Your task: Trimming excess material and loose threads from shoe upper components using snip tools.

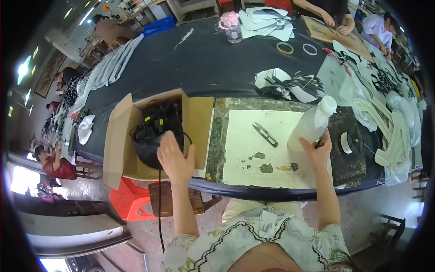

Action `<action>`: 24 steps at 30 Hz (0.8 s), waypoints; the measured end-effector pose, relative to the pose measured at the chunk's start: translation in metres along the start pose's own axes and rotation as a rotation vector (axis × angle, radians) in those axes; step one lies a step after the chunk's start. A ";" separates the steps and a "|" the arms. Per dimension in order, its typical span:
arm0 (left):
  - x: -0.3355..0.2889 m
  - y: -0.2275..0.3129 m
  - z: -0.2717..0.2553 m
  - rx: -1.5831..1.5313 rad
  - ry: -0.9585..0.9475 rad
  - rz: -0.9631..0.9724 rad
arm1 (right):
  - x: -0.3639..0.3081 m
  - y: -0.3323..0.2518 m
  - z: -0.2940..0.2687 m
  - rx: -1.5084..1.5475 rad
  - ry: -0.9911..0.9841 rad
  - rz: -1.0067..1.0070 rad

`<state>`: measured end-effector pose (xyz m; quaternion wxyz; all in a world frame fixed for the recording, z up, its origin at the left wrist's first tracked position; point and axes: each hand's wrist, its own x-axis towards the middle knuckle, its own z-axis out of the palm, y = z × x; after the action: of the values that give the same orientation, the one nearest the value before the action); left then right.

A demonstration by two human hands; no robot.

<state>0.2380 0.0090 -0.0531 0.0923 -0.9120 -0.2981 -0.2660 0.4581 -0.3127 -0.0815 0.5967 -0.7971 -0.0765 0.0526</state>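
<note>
My left hand (176,158) reaches over the near edge of an open cardboard box (198,131), fingers stretched out and holding nothing. Just beyond its fingertips, inside the box, lies a bundle of black gear with cables and yellow labels (156,117); I cannot make out its kind. My right hand (318,154) has its thumb and fingers around the near lower side of a translucent white bottle (308,127) with a white cap. A small dark thing shows between these fingers, too little to name. Thread snips (266,135) lie on a stained pale board (240,158) between my hands.
Beside the bottle sits a black-and-white spool-like piece (351,142). Cut pieces (287,84) lie beyond the board, with two tape rings (285,48) and a pink-lidded jug (231,28) farther off. Bagged pale parts (392,136) crowd the right. A red stool (129,199) stands below the box. Other people work around.
</note>
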 end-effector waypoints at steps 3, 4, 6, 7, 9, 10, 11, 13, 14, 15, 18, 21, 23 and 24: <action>-0.003 -0.012 0.022 -0.059 -0.310 -0.042 | 0.017 -0.002 0.005 0.216 -0.006 -0.153; -0.001 -0.011 0.024 -0.063 -0.318 -0.035 | 0.029 -0.009 0.012 0.239 -0.034 -0.209; -0.001 -0.012 0.019 0.011 -0.338 0.050 | 0.059 -0.044 0.037 0.284 -0.121 -0.269; -0.002 -0.017 0.020 -0.096 -0.290 0.016 | 0.075 -0.063 0.056 0.381 -0.200 -0.365; -0.002 -0.018 0.018 -0.142 -0.317 0.036 | 0.114 -0.089 0.094 0.315 -0.236 -0.477; -0.002 -0.017 0.016 -0.184 -0.337 0.050 | 0.132 -0.095 0.120 0.279 -0.173 -0.505; -0.005 -0.018 0.013 -0.249 -0.322 0.052 | 0.153 -0.094 0.146 0.404 -0.209 -0.546; -0.016 -0.020 0.004 -0.273 -0.315 0.064 | 0.187 -0.089 0.196 0.341 -0.156 -0.508; -0.022 -0.019 -0.001 -0.298 -0.309 0.062 | 0.198 -0.082 0.209 0.341 -0.161 -0.506; -0.026 -0.016 -0.002 -0.303 -0.280 0.055 | 0.208 -0.073 0.224 0.210 -0.076 -0.495; -0.022 -0.012 0.006 -0.296 -0.263 0.101 | 0.222 -0.036 0.251 0.123 -0.017 -0.475; -0.018 -0.022 0.000 -0.272 -0.292 0.132 | 0.219 -0.037 0.260 0.117 -0.083 -0.461; -0.022 -0.029 -0.007 -0.254 -0.294 0.197 | 0.209 -0.046 0.260 0.041 -0.088 -0.442; -0.021 -0.027 -0.007 -0.260 -0.293 0.193 | 0.214 -0.039 0.255 0.034 -0.089 -0.444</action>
<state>0.2045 0.0184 -0.0577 -0.0453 -0.9696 -0.1826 -0.1567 0.6218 -0.0221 -0.1141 0.6029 -0.7474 -0.2756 -0.0437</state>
